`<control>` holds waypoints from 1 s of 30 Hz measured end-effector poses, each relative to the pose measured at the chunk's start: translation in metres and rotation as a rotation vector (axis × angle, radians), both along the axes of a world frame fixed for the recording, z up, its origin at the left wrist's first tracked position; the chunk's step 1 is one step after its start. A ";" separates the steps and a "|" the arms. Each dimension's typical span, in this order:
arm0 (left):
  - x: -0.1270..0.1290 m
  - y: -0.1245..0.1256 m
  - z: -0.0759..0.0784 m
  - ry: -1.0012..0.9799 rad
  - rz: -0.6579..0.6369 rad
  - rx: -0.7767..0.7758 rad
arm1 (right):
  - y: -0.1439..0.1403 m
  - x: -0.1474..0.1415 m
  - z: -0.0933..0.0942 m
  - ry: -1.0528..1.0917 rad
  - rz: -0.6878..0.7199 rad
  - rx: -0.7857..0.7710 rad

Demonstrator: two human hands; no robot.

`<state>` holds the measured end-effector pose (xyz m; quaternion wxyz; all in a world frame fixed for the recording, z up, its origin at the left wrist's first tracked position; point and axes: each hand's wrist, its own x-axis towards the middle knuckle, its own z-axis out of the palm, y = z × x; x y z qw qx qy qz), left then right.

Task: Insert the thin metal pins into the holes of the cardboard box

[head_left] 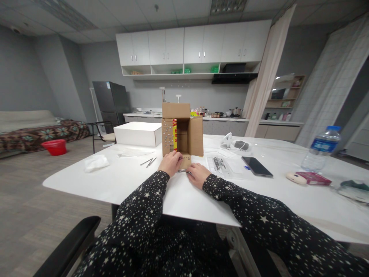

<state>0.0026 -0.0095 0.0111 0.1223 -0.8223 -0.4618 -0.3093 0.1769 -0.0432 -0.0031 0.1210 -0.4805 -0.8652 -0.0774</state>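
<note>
1. Hands meet at the near flap of a cardboard box point(182, 130) standing on the white counter point(138, 181). Box lies on its side, open mouth facing the person, flaps spread.
2. Left hand point(170, 163) rests palm down on the bottom flap, fingers curled forward. Right hand point(197, 175) sits just beside it, fingers pinching a thin metal rod point(182, 170) that runs between the two hands. Grip of the left hand on the rod: cannot tell; fingers cover it.
3. Box's left flap carries rows of small dots and a red-and-yellow label.
4. Two more thin metal pieces point(148, 162) lie on the counter left of the box, apart from the hands.
5. White carton point(137, 134) stands behind and left of the cardboard box, lid shut.
6. Crumpled white wrapper point(96, 162) near the counter's left edge.
7. Clear plastic bag point(220, 164) with dark small parts lies just right of the right hand; dark phone point(256, 166) beyond it.
8. Water bottle point(321, 149) stands far right, with a red packet point(314, 178) near it.
9. Both sleeves dark with white stars.
</note>
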 end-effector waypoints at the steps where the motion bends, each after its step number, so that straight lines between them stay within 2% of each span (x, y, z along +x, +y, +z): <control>1: 0.000 0.001 0.000 0.008 0.008 -0.016 | 0.000 0.000 0.001 -0.002 -0.001 -0.003; 13: -0.002 0.004 -0.002 0.036 0.075 -0.064 | -0.001 -0.001 0.001 0.007 0.000 0.000; 22: -0.006 0.010 -0.006 -0.153 -0.050 -0.021 | 0.000 0.000 0.001 0.000 -0.004 -0.003; 30: -0.007 0.016 -0.007 -0.106 -0.027 -0.031 | -0.001 -0.001 0.002 0.001 -0.010 -0.011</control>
